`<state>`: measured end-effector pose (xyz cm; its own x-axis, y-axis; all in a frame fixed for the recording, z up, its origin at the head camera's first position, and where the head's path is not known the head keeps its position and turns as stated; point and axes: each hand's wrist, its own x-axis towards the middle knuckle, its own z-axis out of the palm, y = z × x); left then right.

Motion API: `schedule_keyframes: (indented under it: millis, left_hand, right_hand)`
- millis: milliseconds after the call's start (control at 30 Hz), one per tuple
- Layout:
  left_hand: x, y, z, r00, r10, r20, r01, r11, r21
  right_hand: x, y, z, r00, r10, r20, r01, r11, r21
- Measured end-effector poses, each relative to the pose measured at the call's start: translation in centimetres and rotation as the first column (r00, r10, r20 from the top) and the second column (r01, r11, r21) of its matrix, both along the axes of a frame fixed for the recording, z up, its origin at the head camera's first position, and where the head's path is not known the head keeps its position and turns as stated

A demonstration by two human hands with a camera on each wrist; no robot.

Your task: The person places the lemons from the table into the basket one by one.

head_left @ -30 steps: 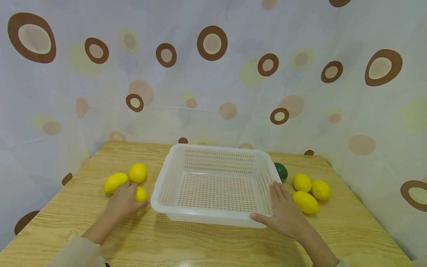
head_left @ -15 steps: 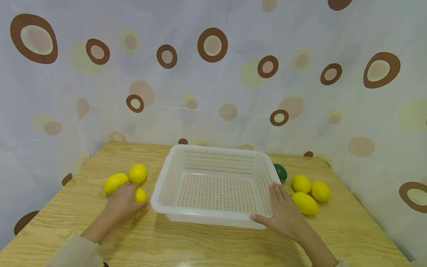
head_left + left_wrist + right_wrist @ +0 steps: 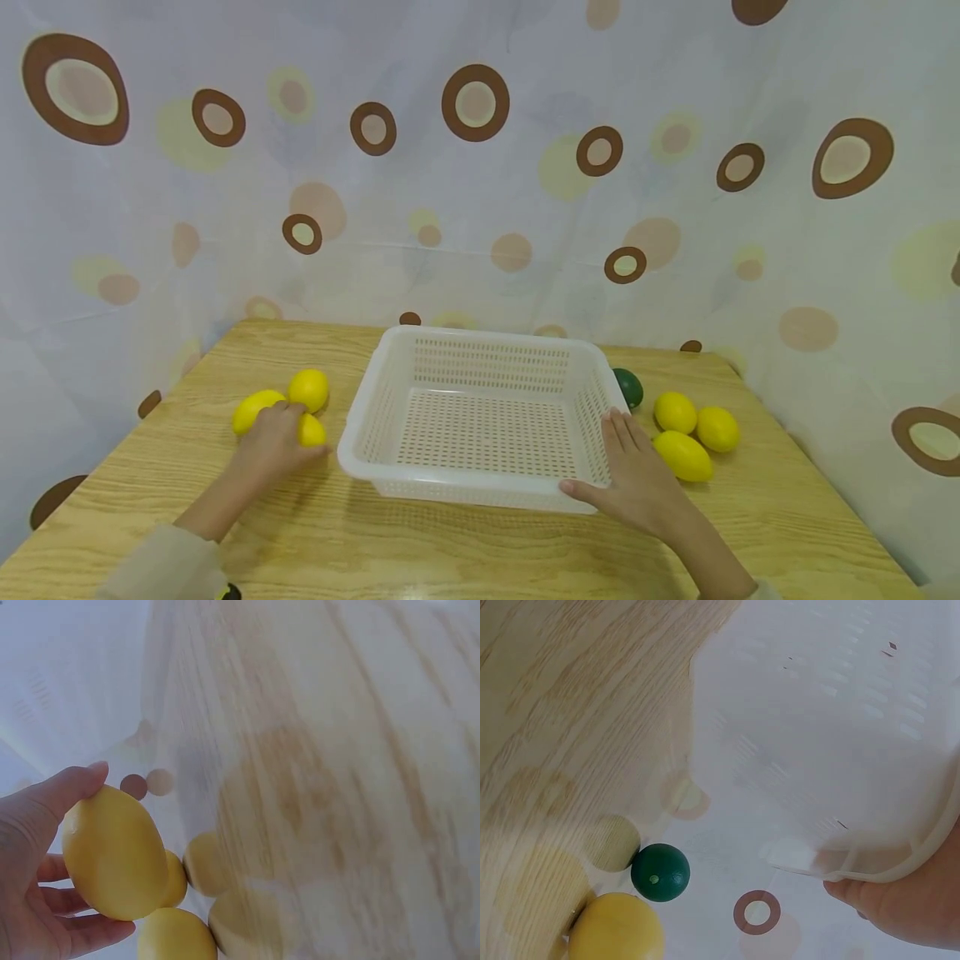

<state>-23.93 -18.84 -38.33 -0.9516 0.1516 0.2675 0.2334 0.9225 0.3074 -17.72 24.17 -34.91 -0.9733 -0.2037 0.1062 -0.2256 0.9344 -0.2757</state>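
My left hand (image 3: 272, 446) grips a lemon (image 3: 112, 851), its thumb on one end and its fingers curled around the other side. Beside that hand in the head view are a longer lemon (image 3: 253, 410), partly behind the fingers, and a rounder lemon (image 3: 308, 390). My right hand (image 3: 641, 483) rests on the near right corner of a white perforated plastic basket (image 3: 465, 479). Its fingers lie extended over the right rim, and the thumb lies along the front rim. Nothing lies inside the basket.
To the right of the basket lie three more lemons (image 3: 682, 456) in a cluster and a dark green round fruit (image 3: 660, 872), partly hidden by the rim. A patterned curtain (image 3: 480, 183) hangs behind the wooden table (image 3: 465, 554).
My left hand and the lemon in it have shifted slightly up and to the left. The right hand keeps its place on the basket.
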Motion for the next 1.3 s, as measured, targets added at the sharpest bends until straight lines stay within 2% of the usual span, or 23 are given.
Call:
schedule_keyframes:
  millis: [367,867,1300]
  left_hand:
    - [0.1,0.0,1.2,0.999,0.001,-0.043,-0.002,1.000,-0.024]
    - [0.0,0.6,2.5,1.000,0.005,-0.028,-0.005,1.000,-0.008]
    - [-0.6,0.7,3.3,0.998,0.014,-0.056,-0.014,1.000,-0.007]
  right_hand:
    - [-0.1,0.0,-0.1,1.000,0.001,0.002,-0.001,1.000,-0.006]
    - [-0.1,0.1,0.1,1.000,0.010,0.008,-0.010,1.000,-0.008]
    - [0.0,0.1,0.1,1.000,0.017,0.004,-0.017,1.000,-0.007]
